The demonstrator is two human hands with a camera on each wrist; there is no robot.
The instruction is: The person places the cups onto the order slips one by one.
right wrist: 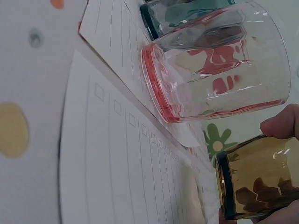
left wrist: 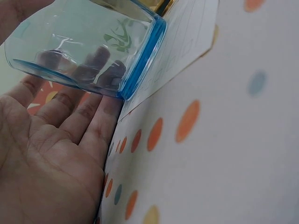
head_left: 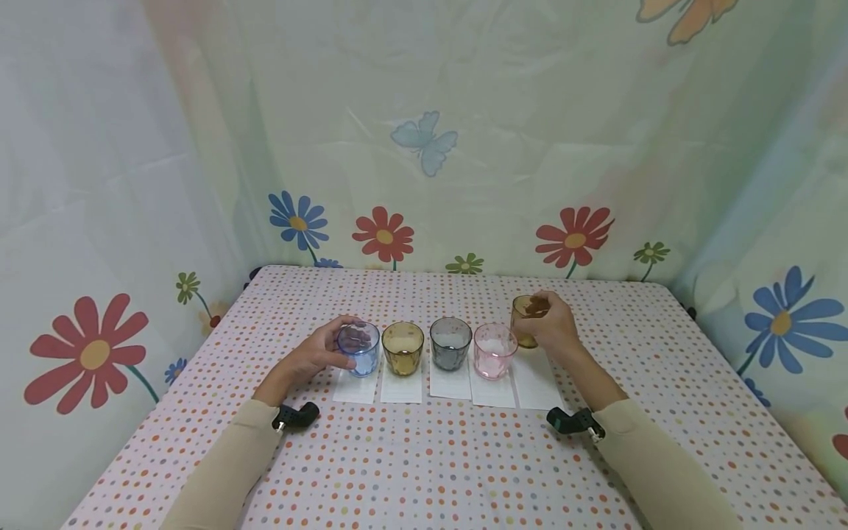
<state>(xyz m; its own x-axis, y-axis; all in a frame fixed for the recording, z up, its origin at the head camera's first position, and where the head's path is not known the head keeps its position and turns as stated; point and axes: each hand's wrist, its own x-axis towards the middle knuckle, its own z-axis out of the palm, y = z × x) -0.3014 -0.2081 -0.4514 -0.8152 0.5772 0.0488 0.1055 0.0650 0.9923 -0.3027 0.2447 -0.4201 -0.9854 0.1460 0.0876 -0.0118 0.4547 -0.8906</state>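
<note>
On the left of the row, a clear blue glass (head_left: 364,361) stands on a white sheet, and my left hand (head_left: 324,349) holds it with the fingers behind and the thumb in front. In the left wrist view those fingers show through the wall of the blue glass (left wrist: 105,56). At the right end, my right hand (head_left: 558,327) grips an amber glass (head_left: 523,340), thumb on the near side and fingers round the far side. The right wrist view has the amber glass (right wrist: 257,179) beside a pink glass (right wrist: 210,70).
Between the hands stand a yellowish glass (head_left: 403,361), a grey glass (head_left: 450,357) and a pink glass (head_left: 493,364), each on white paper. A lined sheet (head_left: 538,386) lies in front of the amber glass. The dotted tablecloth (head_left: 424,464) runs up to a flowered curtain (head_left: 464,184).
</note>
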